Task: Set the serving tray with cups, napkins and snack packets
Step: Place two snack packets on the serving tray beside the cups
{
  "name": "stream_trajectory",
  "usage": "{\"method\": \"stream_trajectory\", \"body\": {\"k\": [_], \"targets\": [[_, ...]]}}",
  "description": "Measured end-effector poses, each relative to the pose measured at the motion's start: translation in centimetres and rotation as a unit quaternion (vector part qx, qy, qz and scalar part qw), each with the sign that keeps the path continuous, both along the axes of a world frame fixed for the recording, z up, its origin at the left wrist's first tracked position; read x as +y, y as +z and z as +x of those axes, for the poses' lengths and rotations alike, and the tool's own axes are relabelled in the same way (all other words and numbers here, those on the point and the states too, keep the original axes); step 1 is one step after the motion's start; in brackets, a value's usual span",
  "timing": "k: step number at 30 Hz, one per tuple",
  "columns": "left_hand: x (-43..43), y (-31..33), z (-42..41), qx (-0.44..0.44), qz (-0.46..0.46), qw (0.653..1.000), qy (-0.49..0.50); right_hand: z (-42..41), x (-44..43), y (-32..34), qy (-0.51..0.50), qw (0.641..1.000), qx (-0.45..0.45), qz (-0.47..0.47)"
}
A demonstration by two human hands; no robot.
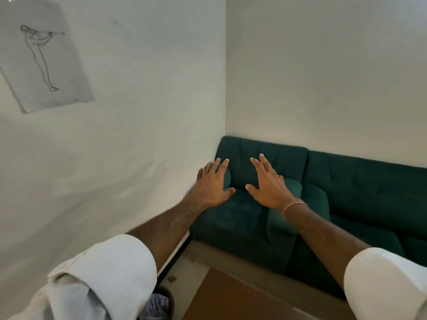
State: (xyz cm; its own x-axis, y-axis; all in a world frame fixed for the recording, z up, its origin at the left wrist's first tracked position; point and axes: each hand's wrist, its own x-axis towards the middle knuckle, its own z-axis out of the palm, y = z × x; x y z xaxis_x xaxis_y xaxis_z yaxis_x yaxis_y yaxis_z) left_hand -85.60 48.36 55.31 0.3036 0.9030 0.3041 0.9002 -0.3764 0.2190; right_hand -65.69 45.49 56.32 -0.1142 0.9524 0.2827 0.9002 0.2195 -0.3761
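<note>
Both hands (213, 185) (268, 188) spread — empty.

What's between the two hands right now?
Nothing held: between the left hand and right hand the head view shows only the green sofa behind.

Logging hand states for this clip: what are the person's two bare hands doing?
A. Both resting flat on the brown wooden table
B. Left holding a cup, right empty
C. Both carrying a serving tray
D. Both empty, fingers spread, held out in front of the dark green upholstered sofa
D: the left hand and right hand are open and empty, outstretched before the dark green upholstered sofa.
</note>
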Motion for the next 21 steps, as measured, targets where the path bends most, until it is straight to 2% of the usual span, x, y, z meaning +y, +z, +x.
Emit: {"method": "stream_trajectory", "body": {"k": [6, 12, 17, 21], "targets": [[-3.6, 3.2, 7.8, 0.01, 0.022, 0.999, -0.043, 7.6, -5.1, 3.3, -0.034, 0.999, 0.013, 0.03], [-4.8, 2.3, 15.5, 0.009, 0.022, 0.995, -0.101, 14.7, -9.6, 3.1, -0.098, 0.995, 0.006, 0.023], [-6.9, -1.4, 23.8, 0.032, -0.013, 0.984, -0.174, 21.7, -14.6, -0.9, -0.181, 0.983, 0.002, -0.007], [-10.9, -6.3, 32.0, 0.068, -0.057, 0.967, -0.237, 28.7, -20.2, -6.6, -0.24, 0.969, 0.012, -0.055]]}}
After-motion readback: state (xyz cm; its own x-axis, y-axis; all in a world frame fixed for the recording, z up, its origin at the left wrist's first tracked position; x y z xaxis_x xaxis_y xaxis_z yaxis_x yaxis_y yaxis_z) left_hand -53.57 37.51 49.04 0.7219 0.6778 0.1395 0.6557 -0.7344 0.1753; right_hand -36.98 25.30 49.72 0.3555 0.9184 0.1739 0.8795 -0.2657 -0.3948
